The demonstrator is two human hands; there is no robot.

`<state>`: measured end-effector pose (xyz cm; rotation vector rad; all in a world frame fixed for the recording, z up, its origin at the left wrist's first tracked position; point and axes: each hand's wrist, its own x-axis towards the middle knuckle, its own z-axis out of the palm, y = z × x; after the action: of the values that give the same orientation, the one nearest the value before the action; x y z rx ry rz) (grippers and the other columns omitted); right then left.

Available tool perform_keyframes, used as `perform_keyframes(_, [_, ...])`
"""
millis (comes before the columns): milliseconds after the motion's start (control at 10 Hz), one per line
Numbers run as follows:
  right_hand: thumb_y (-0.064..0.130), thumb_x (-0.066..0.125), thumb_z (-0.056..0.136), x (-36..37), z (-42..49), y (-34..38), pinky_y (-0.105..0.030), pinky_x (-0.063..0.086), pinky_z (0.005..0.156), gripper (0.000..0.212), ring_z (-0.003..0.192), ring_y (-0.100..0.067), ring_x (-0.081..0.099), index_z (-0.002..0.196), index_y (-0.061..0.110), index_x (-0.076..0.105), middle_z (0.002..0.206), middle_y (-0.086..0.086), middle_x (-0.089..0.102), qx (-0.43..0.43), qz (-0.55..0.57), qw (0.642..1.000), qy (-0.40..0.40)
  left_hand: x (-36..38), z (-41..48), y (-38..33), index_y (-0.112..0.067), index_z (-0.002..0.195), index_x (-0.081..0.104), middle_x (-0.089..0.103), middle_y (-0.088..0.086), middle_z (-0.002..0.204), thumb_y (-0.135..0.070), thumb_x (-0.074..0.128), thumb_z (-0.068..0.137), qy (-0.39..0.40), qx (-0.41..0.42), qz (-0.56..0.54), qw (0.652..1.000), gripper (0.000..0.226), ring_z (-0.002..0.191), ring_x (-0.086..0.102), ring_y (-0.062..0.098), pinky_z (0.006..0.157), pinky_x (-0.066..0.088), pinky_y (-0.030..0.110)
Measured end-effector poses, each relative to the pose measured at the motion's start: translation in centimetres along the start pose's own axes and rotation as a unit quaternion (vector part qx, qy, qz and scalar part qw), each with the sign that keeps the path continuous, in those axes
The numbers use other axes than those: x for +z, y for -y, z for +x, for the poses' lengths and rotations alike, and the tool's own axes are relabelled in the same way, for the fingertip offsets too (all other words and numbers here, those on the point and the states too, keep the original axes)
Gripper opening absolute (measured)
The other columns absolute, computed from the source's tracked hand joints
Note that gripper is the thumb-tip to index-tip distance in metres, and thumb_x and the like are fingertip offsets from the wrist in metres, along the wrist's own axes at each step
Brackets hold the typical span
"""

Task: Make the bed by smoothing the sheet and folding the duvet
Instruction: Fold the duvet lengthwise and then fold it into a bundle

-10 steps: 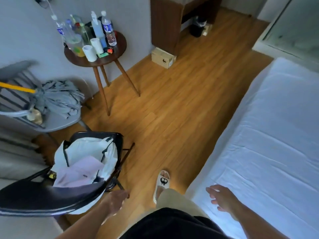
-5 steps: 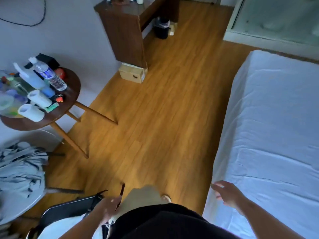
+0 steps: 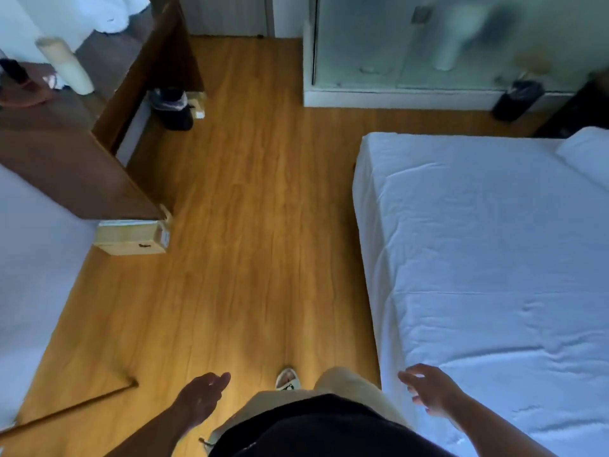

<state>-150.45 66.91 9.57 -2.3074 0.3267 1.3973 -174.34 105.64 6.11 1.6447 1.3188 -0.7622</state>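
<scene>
A bed with a white sheet [image 3: 487,245] fills the right side; the sheet is wrinkled with several creases. A white pillow [image 3: 585,153] lies at its far right corner. No duvet shows on the bed. My right hand [image 3: 428,390] hovers with loose fingers just over the bed's near left edge, holding nothing. My left hand [image 3: 201,397] hangs relaxed over the wooden floor, holding nothing. My leg and a white slipper [image 3: 287,379] are between the hands.
A brown wooden desk [image 3: 75,166] stands at the left with a small cardboard box [image 3: 131,237] at its foot. A dark bin [image 3: 173,108] sits under it. A frosted glass partition [image 3: 428,44] and another dark bin [image 3: 517,98] lie beyond the bed. A wooden table leg [image 3: 79,407] crosses bottom left.
The view has swung right and forward along the bed; the round side table, chair and bag have left the frame. Both hands stay loose, holding nothing.
</scene>
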Motion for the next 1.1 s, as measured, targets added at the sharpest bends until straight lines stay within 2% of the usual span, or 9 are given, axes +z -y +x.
perform_keyframes(100, [0.039,0.067,0.092,-2.2,1.6,5.4,-0.026,0.048,0.067,0.021,0.079,-0.021,0.073,0.105,0.023,0.067,0.096,-0.004,0.074,-0.015,0.076,0.997,-0.022,-5.8,5.1,-8.0,-0.017,0.089,0.061,0.068,0.009,0.097,-0.044,0.052,0.100,0.005,0.027,0.034,0.999,0.031,0.085,0.063,0.024,0.074,0.051,0.034])
perform_keyframes(200, [0.035,0.065,0.095,-5.4,5.1,11.0,-0.022,0.049,0.059,0.019,0.081,-0.023,0.070,0.105,0.019,0.066,0.097,-0.011,0.072,-0.005,0.118,0.993,-0.028,-10.0,9.0,-16.3,-0.015,0.091,0.065,0.070,0.008,0.096,-0.050,0.056,0.096,0.009,0.050,0.031,0.998,0.036,0.076,0.062,0.021,0.063,0.040,0.030])
perform_keyframes(300, [0.040,0.063,0.094,-8.1,10.1,15.5,-0.026,0.049,0.063,0.026,0.079,-0.024,0.069,0.109,0.018,0.064,0.094,-0.009,0.071,0.016,0.121,0.992,-0.023,-12.9,11.6,-25.1,-0.015,0.098,0.064,0.068,0.008,0.101,-0.047,0.052,0.099,0.010,0.071,0.057,0.996,0.033,0.091,0.065,0.025,0.071,0.044,0.031])
perform_keyframes(500, [0.038,0.065,0.093,-17.5,18.4,26.7,-0.022,0.043,0.053,0.026,0.064,-0.020,0.061,0.107,0.016,0.067,0.083,-0.004,0.069,0.017,0.113,0.993,-0.012,-16.2,17.2,-39.4,-0.013,0.097,0.067,0.068,0.004,0.090,-0.049,0.057,0.096,0.017,0.077,0.080,0.994,0.037,0.073,0.058,0.020,0.066,0.040,0.033])
perform_keyframes(700, [0.035,0.064,0.095,-30.1,24.6,40.2,-0.024,0.050,0.059,0.022,0.073,-0.017,0.067,0.108,0.017,0.066,0.098,-0.008,0.074,-0.012,0.145,0.988,-0.055,-21.1,22.8,-56.8,-0.027,0.100,0.067,0.066,-0.005,0.106,-0.053,0.051,0.096,0.006,0.129,0.122,0.984,0.031,0.098,0.063,0.018,0.078,0.046,0.033])
perform_keyframes(800, [0.033,0.068,0.093,-34.7,28.6,45.9,-0.028,0.042,0.063,0.020,0.068,-0.022,0.067,0.102,0.015,0.068,0.091,-0.012,0.073,0.002,0.171,0.983,-0.062,-23.9,27.4,-64.2,-0.022,0.099,0.065,0.066,0.001,0.104,-0.050,0.051,0.098,0.033,0.126,0.129,0.983,0.031,0.091,0.061,0.021,0.072,0.044,0.033])
perform_keyframes(900, [0.034,0.068,0.093,-37.6,31.8,51.4,-0.031,0.039,0.066,0.020,0.072,-0.025,0.067,0.100,0.016,0.068,0.095,-0.016,0.073,0.030,0.201,0.977,-0.067,-26.7,32.8,-71.0,-0.021,0.100,0.066,0.066,0.001,0.103,-0.051,0.051,0.098,0.041,0.125,0.166,0.977,0.033,0.086,0.059,0.017,0.072,0.044,0.032])
perform_keyframes(1000, [0.034,0.067,0.094,-40.0,34.1,56.3,-0.029,0.038,0.063,0.020,0.074,-0.025,0.066,0.102,0.015,0.068,0.095,-0.014,0.072,0.056,0.228,0.970,-0.070,-29.9,37.4,-79.3,-0.021,0.099,0.065,0.066,-0.001,0.104,-0.050,0.050,0.098,0.050,0.123,0.222,0.966,0.033,0.087,0.060,0.017,0.077,0.046,0.033])
perform_keyframes(1100, [0.032,0.067,0.094,-42.8,36.4,60.9,-0.026,0.037,0.058,0.022,0.072,-0.024,0.062,0.104,0.012,0.068,0.094,-0.015,0.071,0.070,0.264,0.959,-0.068,-33.8,42.3,-88.1,-0.018,0.104,0.062,0.062,0.004,0.117,-0.053,0.052,0.096,0.087,0.097,0.252,0.959,0.037,0.101,0.061,0.024,0.086,0.048,0.039])
